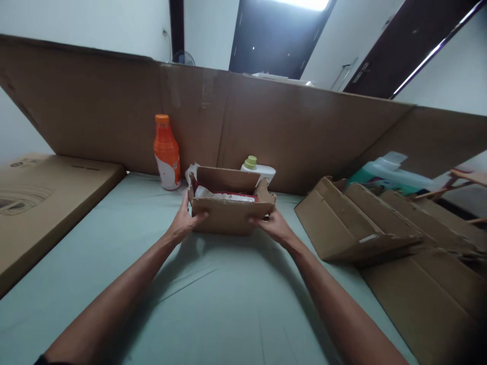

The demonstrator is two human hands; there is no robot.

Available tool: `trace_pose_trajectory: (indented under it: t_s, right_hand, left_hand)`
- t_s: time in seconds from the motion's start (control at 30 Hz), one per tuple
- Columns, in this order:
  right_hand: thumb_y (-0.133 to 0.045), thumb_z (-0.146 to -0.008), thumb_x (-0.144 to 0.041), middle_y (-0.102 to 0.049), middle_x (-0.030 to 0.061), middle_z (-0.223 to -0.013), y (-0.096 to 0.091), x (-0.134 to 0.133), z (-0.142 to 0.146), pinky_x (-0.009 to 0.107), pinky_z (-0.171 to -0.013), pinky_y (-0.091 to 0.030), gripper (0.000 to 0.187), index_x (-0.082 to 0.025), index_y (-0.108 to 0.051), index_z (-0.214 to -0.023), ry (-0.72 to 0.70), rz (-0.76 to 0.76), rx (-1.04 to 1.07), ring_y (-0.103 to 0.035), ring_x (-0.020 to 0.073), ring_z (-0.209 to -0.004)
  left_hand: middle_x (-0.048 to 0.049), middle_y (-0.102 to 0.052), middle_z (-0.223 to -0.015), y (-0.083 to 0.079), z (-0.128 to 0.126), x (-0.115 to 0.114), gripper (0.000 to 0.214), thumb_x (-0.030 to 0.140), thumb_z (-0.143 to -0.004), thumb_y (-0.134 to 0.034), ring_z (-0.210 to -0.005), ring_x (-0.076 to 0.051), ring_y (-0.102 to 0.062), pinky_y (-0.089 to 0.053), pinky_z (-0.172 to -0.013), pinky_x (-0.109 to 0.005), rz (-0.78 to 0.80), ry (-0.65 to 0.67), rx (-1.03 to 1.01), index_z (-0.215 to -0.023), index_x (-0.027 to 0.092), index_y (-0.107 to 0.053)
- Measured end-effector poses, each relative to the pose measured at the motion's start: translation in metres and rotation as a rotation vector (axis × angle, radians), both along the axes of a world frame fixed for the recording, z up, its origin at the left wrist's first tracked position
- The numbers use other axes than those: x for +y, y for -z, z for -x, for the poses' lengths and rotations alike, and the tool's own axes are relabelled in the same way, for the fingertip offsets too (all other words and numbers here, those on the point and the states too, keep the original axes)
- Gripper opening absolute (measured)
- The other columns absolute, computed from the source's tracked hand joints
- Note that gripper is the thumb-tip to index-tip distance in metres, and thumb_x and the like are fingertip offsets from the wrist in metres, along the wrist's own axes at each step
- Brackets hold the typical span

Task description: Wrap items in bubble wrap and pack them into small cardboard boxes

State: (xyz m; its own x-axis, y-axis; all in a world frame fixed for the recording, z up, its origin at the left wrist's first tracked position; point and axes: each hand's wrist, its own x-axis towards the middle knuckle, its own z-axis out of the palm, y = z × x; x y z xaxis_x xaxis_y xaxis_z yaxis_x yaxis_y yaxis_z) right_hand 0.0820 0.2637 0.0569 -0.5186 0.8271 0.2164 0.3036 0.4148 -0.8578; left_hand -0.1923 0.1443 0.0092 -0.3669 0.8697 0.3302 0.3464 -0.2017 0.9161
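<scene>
A small open cardboard box (224, 218) is between my two hands at the middle of the table. My left hand (185, 221) grips its left end, with the thumb across the front wall. My right hand (274, 225) closes round the right end, thumb on the front. Inside the box lie white and red packets (228, 196), only partly visible over the rim. Just behind the box stands a white bottle with a green cap (262, 170), its lower part hidden. An orange bottle with a white label (166, 154) stands upright to the left.
A large flat cardboard carton (57, 197) lies at the left. Several open cardboard boxes (342, 218) lean at the right, near a container of green liquid (391, 175). A tall cardboard panel (281, 121) runs along the back of the pale green cloth (216, 304).
</scene>
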Motion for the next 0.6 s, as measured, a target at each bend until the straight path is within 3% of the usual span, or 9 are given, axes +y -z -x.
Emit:
trace_pose_trajectory:
  t_s: [0.1,0.17,0.3,0.37,0.43,0.5,0.6]
  right_hand:
    - [-0.076,-0.066,-0.069,-0.072,0.0151,-0.118,0.011,-0.008,0.015,0.048,-0.094,-0.055,0.074,-0.016,-0.065,-0.117,-0.020,0.062,0.090,-0.068,0.0303,-0.107]
    - [-0.078,-0.065,-0.067,-0.073,0.0147,-0.117,0.009,-0.028,0.005,0.050,-0.095,-0.055,0.073,-0.017,-0.066,-0.117,0.013,0.057,0.109,-0.068,0.0313,-0.107]
    - [-0.077,-0.074,-0.058,-0.073,0.0122,-0.117,-0.006,-0.097,-0.014,0.048,-0.098,-0.054,0.055,-0.021,-0.070,-0.114,-0.010,0.017,0.123,-0.067,0.0327,-0.111]
    - [-0.075,-0.079,-0.053,-0.072,0.0102,-0.122,-0.017,-0.129,-0.005,0.046,-0.099,-0.054,0.051,-0.023,-0.069,-0.119,-0.081,0.015,0.123,-0.066,0.0314,-0.113]
    - [-0.077,-0.077,-0.051,-0.072,0.0094,-0.121,-0.030,-0.146,0.010,0.046,-0.097,-0.055,0.055,-0.023,-0.067,-0.123,-0.125,0.037,0.128,-0.067,0.0308,-0.111]
    - [-0.079,-0.074,-0.052,-0.073,0.0102,-0.119,-0.044,-0.149,0.016,0.046,-0.094,-0.057,0.058,-0.022,-0.067,-0.122,-0.132,0.050,0.156,-0.068,0.0309,-0.109]
    - [-0.078,-0.075,-0.055,-0.073,0.0111,-0.119,-0.059,-0.144,-0.009,0.048,-0.098,-0.054,0.055,-0.021,-0.070,-0.117,-0.063,0.002,0.156,-0.066,0.0319,-0.113]
  left_hand:
    - [-0.0179,-0.064,-0.128,-0.006,-0.018,0.004,0.084,0.063,-0.075,-0.069,-0.117,-0.031,-0.062,-0.051,-0.100,-0.044,0.025,0.069,-0.151,-0.138,0.013,-0.045]
    - [-0.0182,-0.065,-0.126,-0.011,-0.031,-0.015,0.080,0.065,-0.072,-0.071,-0.117,-0.032,-0.062,-0.051,-0.100,-0.045,0.031,0.065,-0.137,-0.130,0.012,-0.053]
    - [-0.0138,-0.071,-0.111,-0.020,-0.037,-0.101,0.058,0.064,-0.074,-0.069,-0.111,-0.035,-0.064,-0.054,-0.096,-0.048,0.097,0.014,-0.021,-0.104,0.015,-0.068]
    - [-0.0118,-0.074,-0.105,-0.031,-0.027,-0.144,0.054,0.065,-0.075,-0.067,-0.106,-0.036,-0.066,-0.056,-0.092,-0.048,0.154,-0.079,0.009,-0.098,0.017,-0.071]
    - [-0.0111,-0.074,-0.107,-0.048,-0.017,-0.169,0.055,0.064,-0.074,-0.070,-0.106,-0.036,-0.066,-0.056,-0.093,-0.048,0.162,-0.198,0.010,-0.102,0.016,-0.071]
    - [-0.0119,-0.074,-0.111,-0.066,-0.017,-0.173,0.062,0.064,-0.072,-0.072,-0.109,-0.036,-0.065,-0.054,-0.097,-0.047,0.121,-0.220,-0.006,-0.108,0.014,-0.069]
    - [-0.0146,-0.070,-0.121,-0.080,-0.042,-0.155,0.073,0.066,-0.073,-0.071,-0.118,-0.035,-0.062,-0.050,-0.104,-0.046,0.014,-0.078,-0.054,-0.122,0.012,-0.063]
